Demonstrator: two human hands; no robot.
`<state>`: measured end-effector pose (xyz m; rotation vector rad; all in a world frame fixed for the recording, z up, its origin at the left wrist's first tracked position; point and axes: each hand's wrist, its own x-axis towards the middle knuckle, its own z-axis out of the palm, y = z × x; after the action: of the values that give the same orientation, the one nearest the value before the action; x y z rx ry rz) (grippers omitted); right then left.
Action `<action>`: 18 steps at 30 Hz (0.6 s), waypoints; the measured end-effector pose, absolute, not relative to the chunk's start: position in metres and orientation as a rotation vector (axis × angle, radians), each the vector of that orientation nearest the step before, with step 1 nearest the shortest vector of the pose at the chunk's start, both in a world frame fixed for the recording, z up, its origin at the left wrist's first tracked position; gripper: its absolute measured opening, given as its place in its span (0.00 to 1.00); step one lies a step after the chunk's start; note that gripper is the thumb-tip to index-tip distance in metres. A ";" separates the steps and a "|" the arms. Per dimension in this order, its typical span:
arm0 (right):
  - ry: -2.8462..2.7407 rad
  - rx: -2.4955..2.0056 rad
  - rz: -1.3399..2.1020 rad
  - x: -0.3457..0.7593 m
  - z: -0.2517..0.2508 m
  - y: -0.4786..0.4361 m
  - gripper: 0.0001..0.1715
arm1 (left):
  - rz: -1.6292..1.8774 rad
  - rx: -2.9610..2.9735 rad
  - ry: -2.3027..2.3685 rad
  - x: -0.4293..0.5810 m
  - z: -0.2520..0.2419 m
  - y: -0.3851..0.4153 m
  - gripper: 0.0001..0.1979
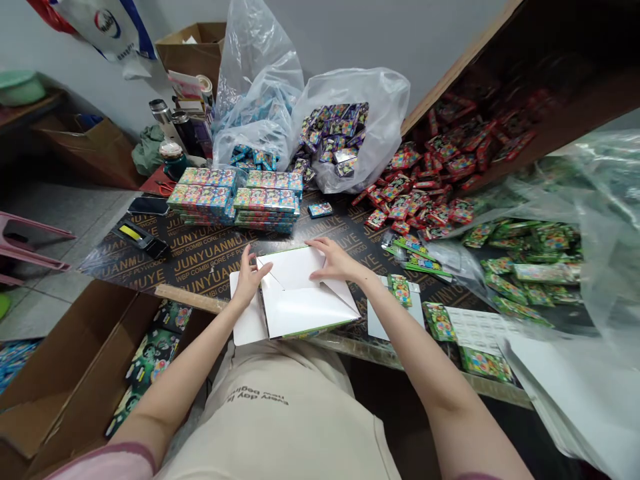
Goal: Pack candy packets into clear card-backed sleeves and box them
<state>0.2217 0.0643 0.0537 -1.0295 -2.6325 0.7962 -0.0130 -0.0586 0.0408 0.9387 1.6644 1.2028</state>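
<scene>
A partly folded cardboard box (295, 310), white inside with a green printed edge, lies at the table's front edge before me. My left hand (247, 277) is at its left side, thumb over the inner face and fingers outside the edge. At the far right corner my right hand (337, 260) grips the wall, thumb inside and fingers over the top edge. Right of the box, a small green packet (400, 290) lies on a white card (380, 313), beside more green packets (440, 321).
Stacked printed boxes (265, 200) stand behind, near plastic bags (350, 100) of small packs. Red packs (410, 200) spill from a large carton on the right. A tape dispenser (143, 240) and a phone (149, 206) lie left. An open carton (65, 360) stands below, left.
</scene>
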 end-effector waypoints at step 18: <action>-1.830 -1.016 0.524 0.279 0.132 0.005 0.39 | 1.115 0.903 0.966 0.044 0.168 -0.132 0.29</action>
<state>0.2793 0.0049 0.1321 -1.0156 -1.8297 0.5244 0.0439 -0.1324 0.1681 0.9026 0.9659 1.1152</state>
